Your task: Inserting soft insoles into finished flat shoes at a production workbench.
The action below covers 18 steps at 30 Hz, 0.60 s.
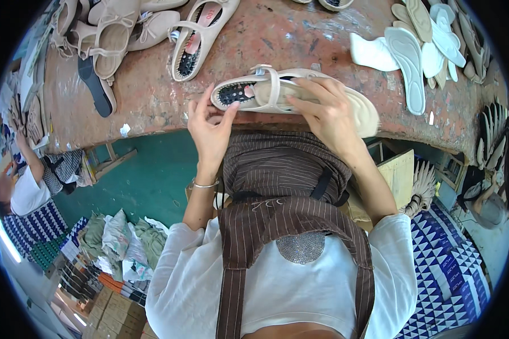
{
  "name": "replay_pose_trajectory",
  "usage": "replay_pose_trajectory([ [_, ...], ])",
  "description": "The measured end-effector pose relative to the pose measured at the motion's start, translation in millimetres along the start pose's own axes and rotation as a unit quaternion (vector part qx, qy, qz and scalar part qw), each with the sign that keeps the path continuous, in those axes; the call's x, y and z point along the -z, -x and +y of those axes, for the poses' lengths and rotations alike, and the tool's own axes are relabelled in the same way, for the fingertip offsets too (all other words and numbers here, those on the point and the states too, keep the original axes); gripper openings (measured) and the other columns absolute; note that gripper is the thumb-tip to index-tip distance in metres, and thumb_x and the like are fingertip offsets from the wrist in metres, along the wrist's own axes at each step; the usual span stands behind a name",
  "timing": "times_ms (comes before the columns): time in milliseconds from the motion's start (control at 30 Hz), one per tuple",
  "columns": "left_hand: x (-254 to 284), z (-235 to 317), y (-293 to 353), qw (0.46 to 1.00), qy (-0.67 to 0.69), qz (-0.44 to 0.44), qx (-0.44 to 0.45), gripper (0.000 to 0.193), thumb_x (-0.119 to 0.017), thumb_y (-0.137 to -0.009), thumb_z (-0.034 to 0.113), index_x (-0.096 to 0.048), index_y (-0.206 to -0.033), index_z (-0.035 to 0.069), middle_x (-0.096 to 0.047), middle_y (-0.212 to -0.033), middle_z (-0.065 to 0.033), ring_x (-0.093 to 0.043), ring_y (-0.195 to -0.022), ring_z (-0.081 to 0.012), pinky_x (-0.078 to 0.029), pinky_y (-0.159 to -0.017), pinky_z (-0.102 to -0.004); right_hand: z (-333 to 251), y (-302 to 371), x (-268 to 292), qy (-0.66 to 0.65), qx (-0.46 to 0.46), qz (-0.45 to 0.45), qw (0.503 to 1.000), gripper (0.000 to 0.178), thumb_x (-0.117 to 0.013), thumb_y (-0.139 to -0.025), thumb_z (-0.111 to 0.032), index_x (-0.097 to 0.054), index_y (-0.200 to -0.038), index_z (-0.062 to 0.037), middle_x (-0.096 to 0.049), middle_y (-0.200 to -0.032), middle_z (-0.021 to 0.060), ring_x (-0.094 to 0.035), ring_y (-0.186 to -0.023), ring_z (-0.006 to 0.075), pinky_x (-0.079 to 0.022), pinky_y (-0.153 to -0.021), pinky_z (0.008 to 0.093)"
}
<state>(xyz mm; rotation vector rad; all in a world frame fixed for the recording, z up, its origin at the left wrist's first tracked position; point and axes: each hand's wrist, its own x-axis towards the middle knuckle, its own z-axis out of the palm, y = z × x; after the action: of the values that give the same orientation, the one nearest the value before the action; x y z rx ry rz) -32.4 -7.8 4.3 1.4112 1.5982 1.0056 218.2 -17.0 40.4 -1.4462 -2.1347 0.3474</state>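
A beige strap shoe (270, 93) lies sideways near the table's front edge, heel to the left. Its bare heel bed shows black with pale dots and a pinkish patch. My left hand (210, 125) is at the heel, thumb and index finger on its near and far rims. A cream insole (363, 114) reaches partly into the shoe under the strap, its broad end sticking out to the right. My right hand (324, 107) pinches the insole over the shoe opening; its fingertips are partly hidden.
Another beige strap shoe (201, 37) lies behind, with more shoes (110, 42) piled at the left. A dark-soled shoe (95, 85) lies on its side. White and beige insoles (407, 70) are heaped at the right. A co-worker (28, 183) sits at far left.
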Motion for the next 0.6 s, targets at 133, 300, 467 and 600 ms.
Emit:
replay_pose_trajectory([
  [133, -8.6, -15.6, -8.9, 0.998, 0.05, 0.027, 0.013, 0.05, -0.085, -0.078, 0.012, -0.065, -0.12, -0.005, -0.053, -0.097, -0.005, -0.058, -0.07, -0.0081, -0.052, -0.058, -0.0208, -6.7, -23.5, -30.9, -0.099, 0.013, -0.019, 0.995, 0.015, -0.07, -0.069, -0.001, -0.075, -0.083, -0.0046, -0.068, -0.108, 0.0107, -0.063, -0.102, 0.0285, -0.051, -0.091, 0.0402],
  [300, -7.9, -24.6, -14.5, 0.994, 0.099, 0.032, 0.032, 0.045, -0.085, -0.078, 0.013, -0.067, -0.114, -0.007, -0.055, -0.094, -0.0025, -0.058, -0.07, -0.006, -0.047, -0.057, -0.02, -10.0, -40.7, -54.3, -0.173, 0.004, -0.054, 0.983, 0.014, -0.068, -0.07, 0.0, -0.075, -0.081, -0.0022, -0.069, -0.098, 0.0115, -0.065, -0.097, 0.0301, -0.054, -0.085, 0.0391],
  [467, -11.9, -27.0, -19.4, 0.988, 0.141, 0.044, 0.036, 0.036, -0.084, -0.079, 0.009, -0.067, -0.105, -0.009, -0.061, -0.091, -0.0037, -0.06, -0.071, -0.0053, -0.047, -0.058, -0.02, -14.1, -42.5, -61.9, -0.128, 0.01, -0.066, 0.989, 0.013, -0.069, -0.071, -0.002, -0.075, -0.082, -0.0014, -0.069, -0.097, 0.0115, -0.065, -0.095, 0.0295, -0.055, -0.084, 0.038],
  [600, -11.3, -22.4, -24.5, 0.988, 0.131, 0.035, 0.067, 0.027, -0.081, -0.081, 0.005, -0.066, -0.099, -0.009, -0.066, -0.082, -0.0051, -0.06, -0.067, -0.0051, -0.048, -0.056, -0.0204, -14.7, -42.1, -65.3, -0.061, 0.076, -0.058, 0.994, 0.02, -0.067, -0.072, -0.005, -0.075, -0.09, -0.0003, -0.069, -0.11, 0.0127, -0.065, -0.097, 0.0302, -0.054, -0.086, 0.0381],
])
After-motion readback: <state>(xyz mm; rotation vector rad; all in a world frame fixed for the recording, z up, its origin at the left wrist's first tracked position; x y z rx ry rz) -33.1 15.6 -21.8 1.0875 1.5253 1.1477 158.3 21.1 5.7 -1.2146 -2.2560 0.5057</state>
